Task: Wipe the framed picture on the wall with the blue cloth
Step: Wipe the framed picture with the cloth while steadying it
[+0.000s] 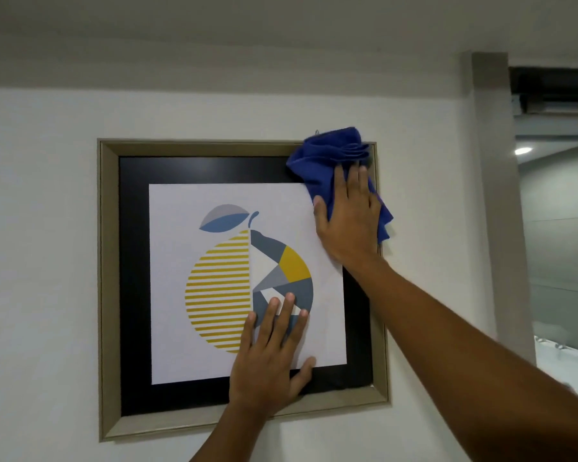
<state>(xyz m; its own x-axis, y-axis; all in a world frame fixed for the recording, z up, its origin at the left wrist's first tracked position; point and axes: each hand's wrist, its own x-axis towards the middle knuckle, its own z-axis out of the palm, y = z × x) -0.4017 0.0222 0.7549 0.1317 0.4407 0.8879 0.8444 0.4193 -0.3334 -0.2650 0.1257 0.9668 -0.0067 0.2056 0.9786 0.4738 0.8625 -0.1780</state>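
The framed picture (109,288) hangs on a white wall: a beige frame, black mat and a white print of a yellow-striped and grey fruit. A bunched blue cloth (327,161) lies over the frame's top right corner. My right hand (349,218) presses flat on the cloth, fingers pointing up, with folds spilling out above and to its right. My left hand (271,358) rests flat on the lower middle of the glass with fingers spread, holding nothing.
A grey pillar (501,201) stands just right of the frame. Beyond it is a glass partition (561,248) with a ceiling light reflected in it. Bare white wall (37,261) surrounds the picture at left and below.
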